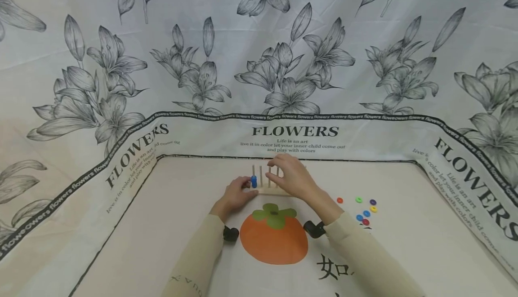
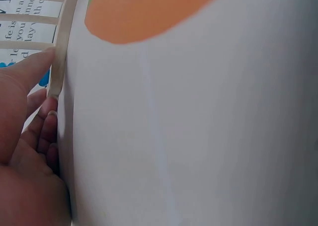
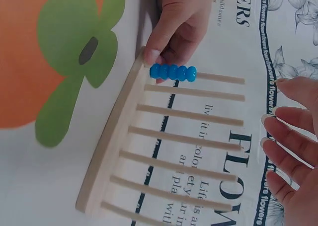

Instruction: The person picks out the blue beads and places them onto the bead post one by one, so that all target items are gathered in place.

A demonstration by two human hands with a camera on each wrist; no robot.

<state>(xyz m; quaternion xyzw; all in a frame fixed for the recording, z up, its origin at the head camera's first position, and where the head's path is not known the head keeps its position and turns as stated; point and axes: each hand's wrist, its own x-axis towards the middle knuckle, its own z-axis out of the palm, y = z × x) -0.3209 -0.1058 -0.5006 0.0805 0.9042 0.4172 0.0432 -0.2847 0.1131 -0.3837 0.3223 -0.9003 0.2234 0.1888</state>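
A wooden peg rack (image 3: 112, 141) stands at the far side of the table, with a row of thin upright rods on a long base. Several blue beads (image 3: 173, 72) are stacked on the rod at its left end, down by the base. My left hand (image 1: 236, 193) grips that end of the base, thumb in front, as the left wrist view (image 2: 25, 112) shows close up. Beyond the rod tips, my right hand (image 3: 293, 131) has its fingers apart and loosely bent, with nothing between them. In the head view it covers the right part of the rack.
To the right lie loose beads: a red one (image 1: 340, 200), a green one (image 1: 359, 200), a purple one (image 1: 373, 202), a yellow one (image 1: 373, 209), and close by, more blue and red ones. A printed persimmon (image 1: 275, 238) marks the cloth before the rack. Flowered fabric (image 1: 295, 130) rises behind.
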